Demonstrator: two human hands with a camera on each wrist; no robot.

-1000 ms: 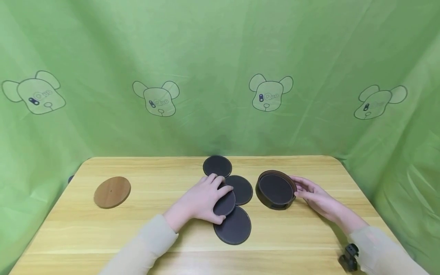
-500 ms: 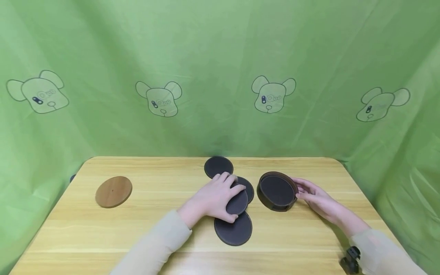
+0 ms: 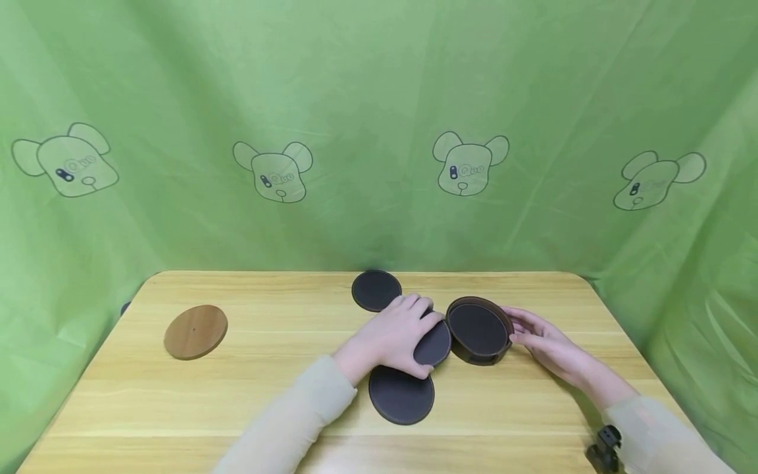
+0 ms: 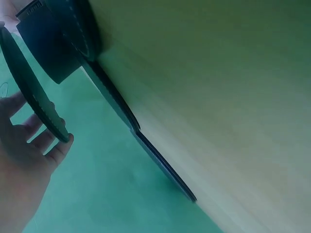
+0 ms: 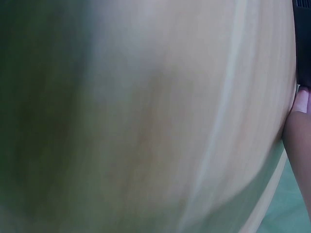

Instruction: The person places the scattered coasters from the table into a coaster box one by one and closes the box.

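Observation:
My left hand point(image 3: 395, 339) grips a dark round coaster point(image 3: 435, 343) by its edge, its near side close to the coaster holder point(image 3: 460, 351). In the left wrist view this coaster point(image 4: 31, 90) is tilted and off the table, held at the fingertips. The right hand point(image 3: 551, 347) holds the round holder's right side; a dark disc shows inside it. At the right wrist view's edge, fingers touch the holder's dark wall point(image 5: 303, 48). Two more coasters lie flat: one at the back point(image 3: 376, 290), one in front point(image 3: 402, 397). Another is mostly hidden under the left hand.
A round wooden disc point(image 3: 196, 332) lies on the left of the wooden table point(image 3: 136, 401). Green cloth point(image 3: 367, 224) with mouse-like drawings hangs behind the table and at both sides. A small black device point(image 3: 604, 449) sits by the right sleeve.
The left hand has carried its coaster to the right, from above the other coasters up to the holder. My right hand has stayed on the holder.

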